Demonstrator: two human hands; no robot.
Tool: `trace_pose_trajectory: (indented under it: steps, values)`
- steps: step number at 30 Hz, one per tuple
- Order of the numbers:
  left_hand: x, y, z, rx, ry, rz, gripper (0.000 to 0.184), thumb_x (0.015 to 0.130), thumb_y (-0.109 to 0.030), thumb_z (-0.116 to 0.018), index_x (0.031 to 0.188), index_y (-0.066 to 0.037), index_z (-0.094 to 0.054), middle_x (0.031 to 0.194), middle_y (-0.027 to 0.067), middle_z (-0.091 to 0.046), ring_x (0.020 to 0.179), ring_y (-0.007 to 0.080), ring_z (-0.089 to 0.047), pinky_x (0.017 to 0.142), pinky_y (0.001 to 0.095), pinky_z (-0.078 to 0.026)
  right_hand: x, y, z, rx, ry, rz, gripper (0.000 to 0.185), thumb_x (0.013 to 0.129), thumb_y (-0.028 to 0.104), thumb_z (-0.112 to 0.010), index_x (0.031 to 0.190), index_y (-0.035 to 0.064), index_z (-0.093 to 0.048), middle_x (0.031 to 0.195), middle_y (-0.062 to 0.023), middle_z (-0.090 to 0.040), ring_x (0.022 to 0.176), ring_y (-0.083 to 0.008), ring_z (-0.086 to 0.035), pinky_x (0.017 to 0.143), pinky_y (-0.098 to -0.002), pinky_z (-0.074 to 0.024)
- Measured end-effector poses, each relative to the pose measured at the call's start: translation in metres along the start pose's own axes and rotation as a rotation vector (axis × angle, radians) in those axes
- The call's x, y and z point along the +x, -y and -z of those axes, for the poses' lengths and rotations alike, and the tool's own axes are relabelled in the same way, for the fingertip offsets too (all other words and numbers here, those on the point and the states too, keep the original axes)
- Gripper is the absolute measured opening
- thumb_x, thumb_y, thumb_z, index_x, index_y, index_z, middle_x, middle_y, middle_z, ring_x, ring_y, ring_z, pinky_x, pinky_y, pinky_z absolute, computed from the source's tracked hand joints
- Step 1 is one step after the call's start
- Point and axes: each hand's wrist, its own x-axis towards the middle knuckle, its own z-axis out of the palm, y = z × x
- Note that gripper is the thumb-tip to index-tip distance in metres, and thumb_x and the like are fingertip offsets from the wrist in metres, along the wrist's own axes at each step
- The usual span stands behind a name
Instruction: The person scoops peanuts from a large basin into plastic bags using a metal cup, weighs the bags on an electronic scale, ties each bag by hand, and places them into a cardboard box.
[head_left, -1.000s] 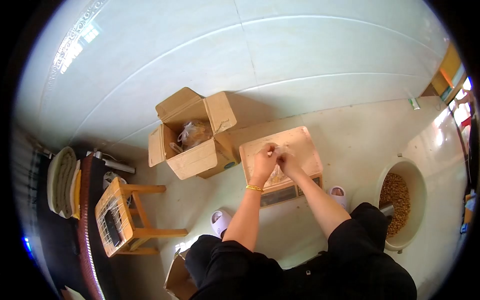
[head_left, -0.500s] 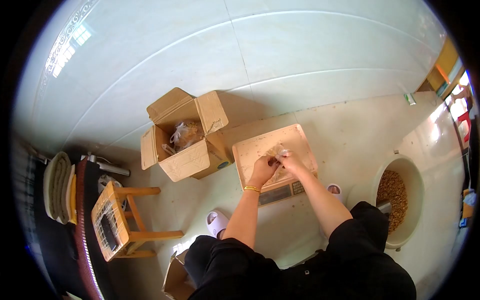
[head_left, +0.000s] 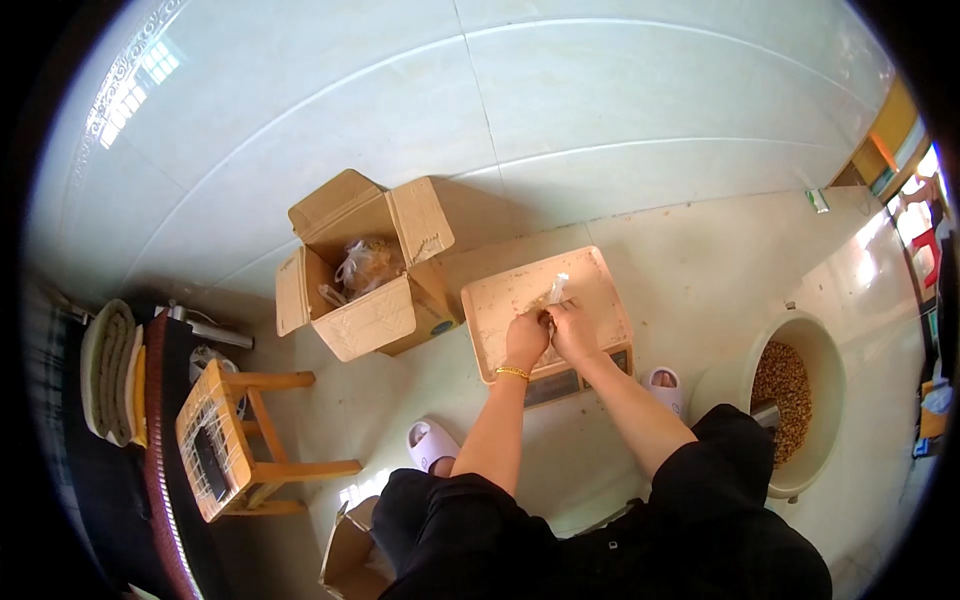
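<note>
My left hand and my right hand meet over the pan of a digital scale. Both are closed, fingertips together, on a clear plastic bag. A thin twisted end of the bag sticks out beyond my fingers, pointing away from me. The rest of it is mostly hidden under my hands, so its contents cannot be made out. Brown crumbs are scattered over the scale's pinkish pan. Part of the scale's display and keypad shows along its near edge.
An open cardboard box with filled plastic bags stands left of the scale. A wooden stool is at far left. To the right sits a pale bucket of brown nuts or beans, with a scoop. Another open box lies near my leg.
My hands have drawn closer together and turned inward on the bag. Its end now shows as a narrow twist beyond my fingers, where a wider, crumpled part was visible before.
</note>
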Motion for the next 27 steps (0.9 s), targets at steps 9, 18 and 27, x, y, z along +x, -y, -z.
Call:
trace_pose_trajectory:
  steps: [9,18,27]
  values:
    - [0.0,0.01,0.019,-0.04,0.107,-0.178,0.015,0.08,-0.014,-0.061,0.089,-0.003,-0.063,0.086,0.0184,-0.063,0.081,0.0329,-0.061,0.072,0.0391,-0.049,0.005,-0.024,-0.011,0.185,0.153,-0.327,0.005,0.074,0.001,-0.057,0.073,0.0011,-0.062,0.075,-0.0153,-0.059,0.064,-0.0287,-0.057,0.06,-0.038,-0.0473]
    - [0.0,0.022,0.007,-0.161,0.079,-0.218,0.014,0.078,-0.007,-0.061,0.09,-0.002,-0.064,0.084,0.0163,-0.064,0.076,0.0292,-0.062,0.071,0.0372,-0.049,0.013,-0.028,-0.005,1.007,0.449,-1.194,0.013,0.08,0.001,-0.054,0.089,0.0093,-0.049,0.067,-0.0047,-0.051,0.052,-0.0154,-0.051,0.045,-0.03,-0.0433]
    - [0.003,0.034,0.012,0.042,0.03,0.085,0.021,0.074,-0.01,-0.064,0.095,-0.008,-0.065,0.092,0.014,-0.064,0.086,0.03,-0.061,0.077,0.0367,-0.049,0.013,-0.023,0.016,0.953,0.284,-1.038,0.026,0.07,-0.006,-0.054,0.092,0.0062,-0.05,0.07,-0.0087,-0.054,0.05,-0.0173,-0.052,0.044,-0.0314,-0.044]
